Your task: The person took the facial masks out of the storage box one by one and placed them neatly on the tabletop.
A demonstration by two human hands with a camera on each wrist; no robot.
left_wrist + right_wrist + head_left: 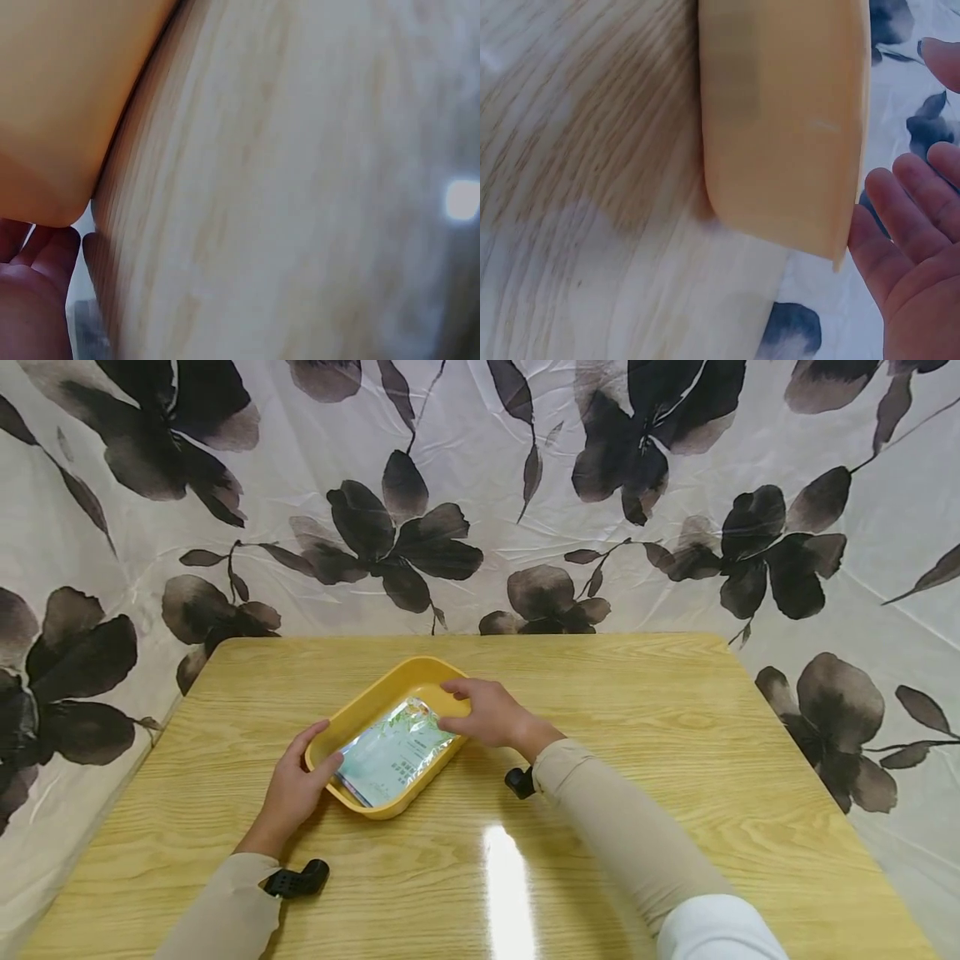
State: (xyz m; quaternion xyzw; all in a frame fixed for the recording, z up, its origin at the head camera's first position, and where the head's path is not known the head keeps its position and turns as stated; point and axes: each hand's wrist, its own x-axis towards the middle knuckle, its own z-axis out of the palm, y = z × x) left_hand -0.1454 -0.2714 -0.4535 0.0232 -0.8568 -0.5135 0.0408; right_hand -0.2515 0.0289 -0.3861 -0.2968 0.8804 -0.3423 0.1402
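Observation:
A yellow plastic tray [408, 799] with rounded corners sits at an angle on the table, left of the middle. Inside it lies a pale green printed packet [397, 752] in shiny film, with a darker edge showing beneath it. My left hand [294, 789] grips the tray's left end, thumb over the rim and fingers along the outside. In the left wrist view, its fingers [52, 255] lie against the tray's lower corner. My right hand [491, 714] is over the right rim, thumb and fingers spread apart. The right wrist view shows these fingers [911, 217] loosely bent, one right at the rim.
The tray stands on a wood-grain table [637, 710] with a bright glare patch near its front. A white cloth with dark flowers [465, 435] hangs behind and at both sides. Black wrist devices [298, 878] are worn on both arms.

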